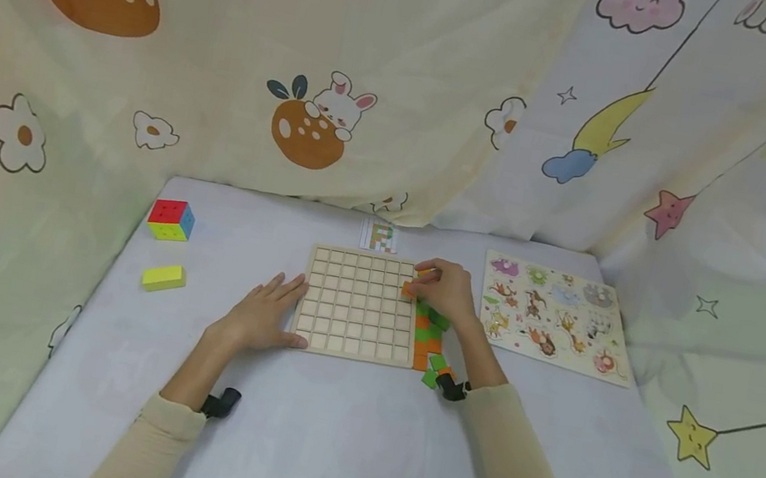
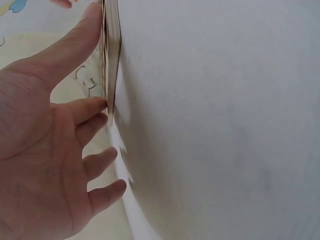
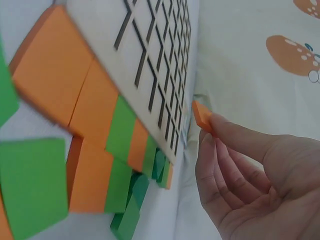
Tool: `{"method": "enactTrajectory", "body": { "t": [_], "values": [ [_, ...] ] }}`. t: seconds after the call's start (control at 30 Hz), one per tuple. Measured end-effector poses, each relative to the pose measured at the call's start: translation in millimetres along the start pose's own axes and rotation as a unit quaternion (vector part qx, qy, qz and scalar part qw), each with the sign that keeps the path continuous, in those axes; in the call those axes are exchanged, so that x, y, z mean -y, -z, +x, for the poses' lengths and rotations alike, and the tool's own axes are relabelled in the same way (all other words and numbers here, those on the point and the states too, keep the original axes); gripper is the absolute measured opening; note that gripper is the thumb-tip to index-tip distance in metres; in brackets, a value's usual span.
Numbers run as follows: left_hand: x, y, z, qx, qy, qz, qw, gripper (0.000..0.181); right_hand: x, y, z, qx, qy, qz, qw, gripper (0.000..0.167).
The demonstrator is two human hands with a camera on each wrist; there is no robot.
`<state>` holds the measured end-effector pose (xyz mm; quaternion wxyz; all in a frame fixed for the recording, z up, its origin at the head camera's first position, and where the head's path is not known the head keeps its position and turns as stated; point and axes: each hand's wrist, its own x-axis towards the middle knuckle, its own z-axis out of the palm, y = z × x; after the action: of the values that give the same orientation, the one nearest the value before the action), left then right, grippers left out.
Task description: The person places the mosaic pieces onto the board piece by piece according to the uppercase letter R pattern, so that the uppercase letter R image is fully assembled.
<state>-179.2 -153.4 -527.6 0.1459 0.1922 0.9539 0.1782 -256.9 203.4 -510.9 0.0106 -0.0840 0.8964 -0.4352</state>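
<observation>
A wooden grid board [image 1: 360, 307] with square cells lies mid-table. My left hand [image 1: 262, 312] rests at its left edge, fingers spread; in the left wrist view the thumb and fingertips [image 2: 102, 102] touch the board's side. Over the board's upper right corner, my right hand [image 1: 446, 290] pinches an orange square tile [image 3: 202, 116] between thumb and fingers. Along the board's right edge lie several orange tiles [image 3: 55, 65] and green tiles [image 3: 32, 185], some loosely piled near its lower right corner.
Behind the board lies a small pattern card [image 1: 379, 236]. An animal puzzle board [image 1: 556, 317] is at the right. On the left are a colored cube [image 1: 171, 220] and a yellow block [image 1: 163, 278]. Printed curtains [image 1: 227, 78] hang behind the table.
</observation>
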Motion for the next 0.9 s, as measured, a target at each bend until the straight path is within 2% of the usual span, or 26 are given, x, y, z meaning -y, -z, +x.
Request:
{"method": "enactTrajectory", "body": {
  "t": [0.27, 0.57, 0.67, 0.9],
  "values": [
    [-4.3, 2.2, -1.0, 0.002, -0.007, 0.003, 1.0000, 0.107, 12, -9, 7.4, 0.006, -0.001, 0.025, 0.9997, 0.038],
    [-6.5, 0.9, -1.3, 0.001, -0.008, 0.018, 0.9998, 0.107, 16, -35, 21.1, 0.019, -0.039, 0.073, 0.9964, 0.044],
    [-7.7, 2.1, -1.5, 0.004, -0.007, 0.018, 0.9998, 0.106, 18, -45, 27.2, 0.020, -0.036, 0.086, 0.9954, 0.045],
    [-11.1, 3.6, -0.1, 0.003, -0.005, 0.017, 0.9998, 0.106, 30, -60, 38.6, 0.030, -0.014, 0.080, 0.9962, 0.042]
  ]
}}
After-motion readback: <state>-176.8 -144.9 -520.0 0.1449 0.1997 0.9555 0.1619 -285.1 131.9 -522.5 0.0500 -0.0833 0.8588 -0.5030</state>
